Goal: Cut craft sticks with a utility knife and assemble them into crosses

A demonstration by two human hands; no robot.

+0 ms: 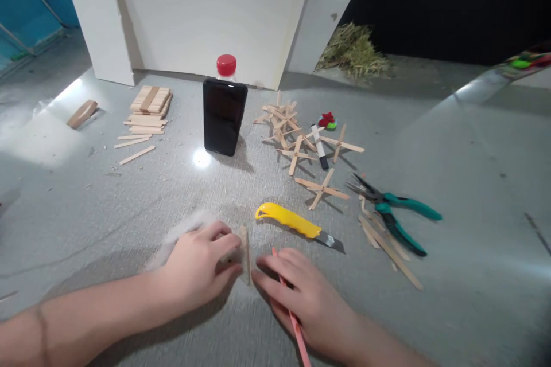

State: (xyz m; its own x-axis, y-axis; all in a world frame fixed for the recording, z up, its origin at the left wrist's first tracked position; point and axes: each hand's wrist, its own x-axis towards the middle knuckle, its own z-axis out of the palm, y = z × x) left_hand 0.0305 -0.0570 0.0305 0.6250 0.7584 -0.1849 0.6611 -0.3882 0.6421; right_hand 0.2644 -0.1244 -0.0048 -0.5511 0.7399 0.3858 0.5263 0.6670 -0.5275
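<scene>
My left hand [198, 264] rests on the grey floor near the front, fingers curled around a short wooden stick piece [244, 253] that stands on edge. My right hand [301, 298] lies just right of that piece, fingers closed on a thin orange pencil [295, 321] that runs back under the palm. A yellow utility knife [293, 221] with its blade out lies just beyond my right hand.
A black phone [224, 116] leans against a red-capped bottle [226, 65]. A stack of craft sticks [148, 104] is at the left, several crossed-stick shapes [297, 143] and a marker [319, 146] at the right, green pliers [394, 212] with loose sticks further right. White panels stand behind.
</scene>
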